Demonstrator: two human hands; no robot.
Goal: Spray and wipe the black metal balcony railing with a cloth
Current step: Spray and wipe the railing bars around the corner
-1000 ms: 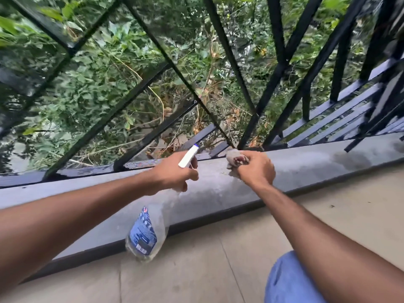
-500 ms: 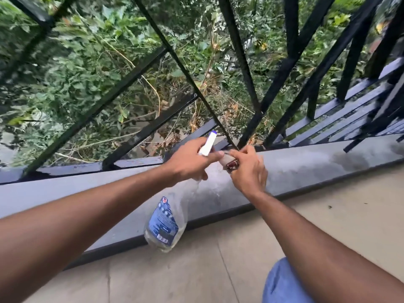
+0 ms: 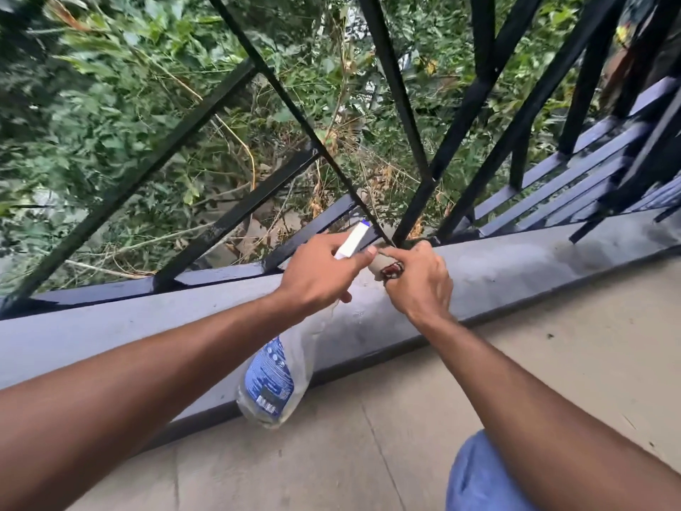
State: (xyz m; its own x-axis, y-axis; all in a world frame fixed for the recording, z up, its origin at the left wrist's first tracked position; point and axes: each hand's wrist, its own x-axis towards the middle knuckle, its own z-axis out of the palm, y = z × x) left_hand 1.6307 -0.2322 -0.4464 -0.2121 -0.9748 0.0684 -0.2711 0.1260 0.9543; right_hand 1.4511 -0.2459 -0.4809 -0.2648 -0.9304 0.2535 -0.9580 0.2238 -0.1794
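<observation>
The black metal railing [image 3: 396, 90] rises from a grey ledge, its bars meeting in a V just above my hands. My left hand [image 3: 320, 274] grips a clear spray bottle [image 3: 274, 378] with a blue label; its white nozzle points up at the foot of the bars. My right hand [image 3: 420, 278] is closed on a small bunched cloth [image 3: 387, 269], pale with a dark red patch, pressed at the base of the bars. The two hands touch.
A grey concrete ledge [image 3: 516, 271] runs under the railing, with a beige tiled floor [image 3: 368, 455] below it. My knee in blue fabric [image 3: 475, 477] shows at the bottom right. Green foliage lies beyond the bars.
My left hand with the bottle has moved right and up until it meets my right hand. The nozzle now points at the foot of the bars, and the cloth has risen to the bar base.
</observation>
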